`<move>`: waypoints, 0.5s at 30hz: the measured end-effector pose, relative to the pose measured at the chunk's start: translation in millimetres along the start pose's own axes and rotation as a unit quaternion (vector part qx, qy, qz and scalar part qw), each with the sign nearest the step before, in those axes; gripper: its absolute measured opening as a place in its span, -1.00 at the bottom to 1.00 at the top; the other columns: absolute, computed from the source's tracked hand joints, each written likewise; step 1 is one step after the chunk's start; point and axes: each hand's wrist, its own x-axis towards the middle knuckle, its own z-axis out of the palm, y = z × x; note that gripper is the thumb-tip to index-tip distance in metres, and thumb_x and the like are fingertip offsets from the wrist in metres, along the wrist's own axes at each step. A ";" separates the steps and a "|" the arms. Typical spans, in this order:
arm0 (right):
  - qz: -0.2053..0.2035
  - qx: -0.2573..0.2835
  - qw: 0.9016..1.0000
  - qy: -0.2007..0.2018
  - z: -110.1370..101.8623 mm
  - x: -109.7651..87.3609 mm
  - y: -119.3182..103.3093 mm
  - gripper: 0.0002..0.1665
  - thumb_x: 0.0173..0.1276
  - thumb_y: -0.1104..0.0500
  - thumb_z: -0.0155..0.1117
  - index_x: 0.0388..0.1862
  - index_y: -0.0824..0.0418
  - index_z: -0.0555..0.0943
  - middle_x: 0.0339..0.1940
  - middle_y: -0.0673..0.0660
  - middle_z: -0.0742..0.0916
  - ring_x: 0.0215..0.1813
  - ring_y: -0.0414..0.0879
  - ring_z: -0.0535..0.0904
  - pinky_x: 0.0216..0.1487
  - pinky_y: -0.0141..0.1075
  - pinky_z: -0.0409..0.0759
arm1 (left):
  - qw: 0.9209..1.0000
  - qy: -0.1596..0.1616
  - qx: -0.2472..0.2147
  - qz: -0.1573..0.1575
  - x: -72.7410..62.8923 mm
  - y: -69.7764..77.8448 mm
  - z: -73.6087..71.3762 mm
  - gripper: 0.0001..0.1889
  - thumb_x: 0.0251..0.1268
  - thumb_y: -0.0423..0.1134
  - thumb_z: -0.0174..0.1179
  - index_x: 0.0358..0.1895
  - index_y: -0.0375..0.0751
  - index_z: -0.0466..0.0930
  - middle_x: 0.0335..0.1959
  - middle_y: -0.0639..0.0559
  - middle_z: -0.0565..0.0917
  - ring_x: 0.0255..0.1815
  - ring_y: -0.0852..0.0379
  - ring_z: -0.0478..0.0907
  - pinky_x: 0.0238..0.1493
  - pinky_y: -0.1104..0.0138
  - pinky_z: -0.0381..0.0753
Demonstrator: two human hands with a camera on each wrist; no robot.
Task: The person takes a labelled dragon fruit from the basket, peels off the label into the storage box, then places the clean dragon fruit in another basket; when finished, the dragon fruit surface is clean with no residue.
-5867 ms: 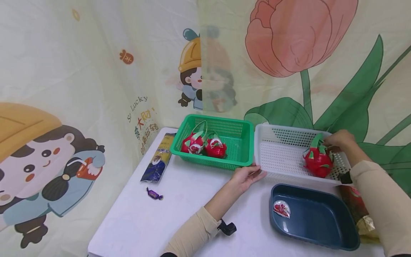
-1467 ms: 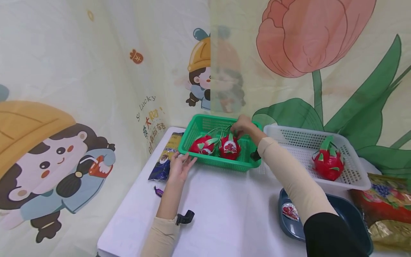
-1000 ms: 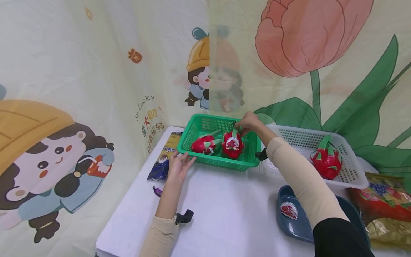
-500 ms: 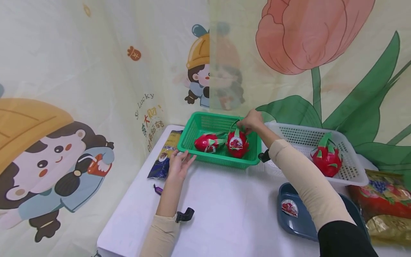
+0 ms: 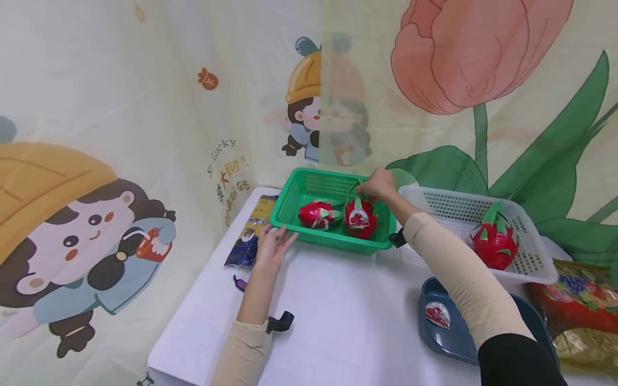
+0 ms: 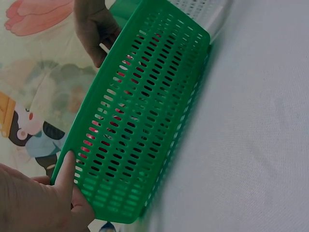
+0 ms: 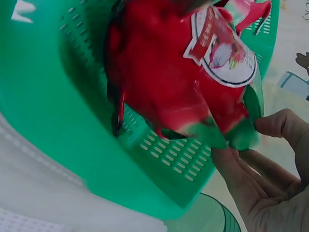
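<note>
A green plastic basket (image 5: 333,244) holds two red dragon fruits with green-tipped scales. My left hand (image 5: 271,246) grips its front left corner, a finger lying on the outer wall in the left wrist view. Toward the basket's right end, my right hand (image 5: 379,185) pinches the green leafy tip of the labelled dragon fruit (image 5: 360,219), thumb and fingers meeting on it in the right wrist view. This fruit stands upright; the other dragon fruit (image 5: 316,213) lies on its side to the left, its tip pointing at the first.
A white basket (image 5: 531,262) with a third dragon fruit (image 5: 495,244) stands at right. In front is a dark blue tray (image 5: 446,343) with a round sticker, partly under the right arm. A red-and-gold bag (image 5: 579,305) lies far right; a blue-and-gold packet (image 5: 248,238) and purple candy (image 5: 240,283) lie left.
My right hand has left the fruit in the white basket and shifted the labelled one rightward in the green basket. My left hand went from between the baskets to the green one's left corner.
</note>
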 end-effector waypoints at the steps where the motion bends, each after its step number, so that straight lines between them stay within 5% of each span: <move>1: -0.003 0.002 1.000 0.002 -0.1 0.3 0.9 -0.68 0.22 0.06 0.50 -0.56 0.23 0.66 -0.60 0.16 0.74 -0.43 0.05 0.80 -0.11 -0.02 0.81 | 1.000 0.000 -0.001 -0.001 -0.2 -0.3 0.1 -0.51 0.50 -0.63 -0.01 0.32 -0.13 0.13 0.33 -0.27 0.27 0.26 -0.12 0.41 0.36 -0.06 0.57; 7: -0.019 0.029 0.999 0.008 -7.8 1.2 6.4 -0.65 0.25 0.07 0.51 -0.65 0.20 0.68 -0.67 0.12 0.70 -0.43 0.06 0.81 -0.17 -0.06 0.82 | 1.000 0.003 0.003 -0.003 -1.3 -1.5 0.2 -0.53 0.51 -0.62 -0.02 0.31 -0.14 0.15 0.29 -0.24 0.30 0.27 -0.12 0.41 0.34 -0.04 0.59; 12: -0.028 0.070 0.997 0.001 -21.2 -1.7 5.1 -0.65 0.29 0.03 0.52 -0.25 0.33 0.82 -0.49 0.21 0.80 -0.42 0.05 0.81 -0.15 -0.11 0.82 | 1.000 0.004 0.004 -0.003 -1.6 -0.3 0.0 -0.51 0.51 -0.62 -0.02 0.34 -0.14 0.15 0.29 -0.24 0.30 0.28 -0.11 0.40 0.33 -0.03 0.61; 15: -0.039 0.089 0.995 0.004 -30.2 -4.5 0.5 -0.63 0.32 0.03 0.50 -0.18 0.36 0.81 -0.46 0.22 0.81 -0.43 0.03 0.81 -0.09 -0.03 0.81 | 1.000 0.006 0.004 -0.004 -1.2 1.3 0.6 -0.48 0.51 -0.62 -0.02 0.39 -0.15 0.13 0.27 -0.23 0.31 0.28 -0.11 0.40 0.33 -0.03 0.61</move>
